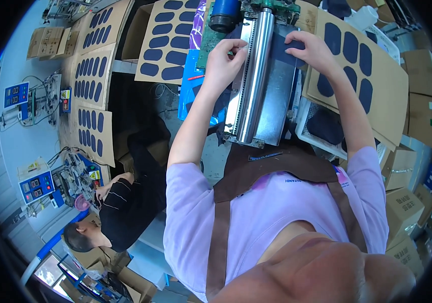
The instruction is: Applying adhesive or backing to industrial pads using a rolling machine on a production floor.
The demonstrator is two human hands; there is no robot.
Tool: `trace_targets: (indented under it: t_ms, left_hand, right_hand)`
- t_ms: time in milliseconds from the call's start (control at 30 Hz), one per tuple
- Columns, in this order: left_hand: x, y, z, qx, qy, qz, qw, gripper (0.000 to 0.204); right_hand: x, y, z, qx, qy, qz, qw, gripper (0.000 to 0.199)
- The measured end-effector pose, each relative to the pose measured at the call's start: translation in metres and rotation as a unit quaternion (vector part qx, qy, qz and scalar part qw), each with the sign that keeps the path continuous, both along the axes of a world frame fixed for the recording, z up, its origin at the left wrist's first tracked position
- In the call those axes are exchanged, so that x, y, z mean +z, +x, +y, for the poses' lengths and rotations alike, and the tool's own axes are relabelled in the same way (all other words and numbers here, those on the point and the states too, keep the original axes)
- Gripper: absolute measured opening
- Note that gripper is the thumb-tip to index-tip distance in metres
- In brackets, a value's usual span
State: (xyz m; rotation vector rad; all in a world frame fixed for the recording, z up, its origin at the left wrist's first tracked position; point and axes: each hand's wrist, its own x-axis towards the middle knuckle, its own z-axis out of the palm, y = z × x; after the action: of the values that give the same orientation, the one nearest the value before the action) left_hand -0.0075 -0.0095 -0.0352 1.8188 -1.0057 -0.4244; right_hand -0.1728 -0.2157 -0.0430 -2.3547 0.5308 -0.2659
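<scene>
A big roller machine (pixel 256 81) sits in front of the person, with a long shiny steel roller (pixel 255 70) running down its middle. Brown cardboard sheets (pixel 372 86) with dark oval pads stuck on them lie all around it, to the right and far off to the left. A dark flat sheet (pixel 284 50) lies on the machine, just right of the roller, and this is the thing being worked on. The right hand (pixel 311 46) rests on top of that sheet with its fingers flat and close together, pressing it down. The left hand (pixel 223 61) is on the other side of the roller, with its fingers curled and pinching something small at the roller's edge; what it pinches is too small to tell. It looks like the sheet is being fed into the roller. The next move likely needs both hands to keep the sheet straight and fingers well clear of the roller. A second person (pixel 125 202) in black works at a bench on the left.
</scene>
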Motion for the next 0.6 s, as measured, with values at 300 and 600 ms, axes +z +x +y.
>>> trace_targets:
  t_ms: [300, 600]
  left_hand:
    - [-0.002, 0.01, -0.026, 0.029, 0.09, -0.008, 0.995, 0.024]
    - [-0.006, 0.016, -0.029, 0.035, 0.091, 0.085, 0.992, 0.024]
  right_hand:
    - [-0.023, 0.013, 0.02, -0.028, -0.194, -0.156, 0.968, 0.016]
    - [-0.021, -0.012, 0.04, -0.091, -0.141, -0.202, 0.965, 0.012]
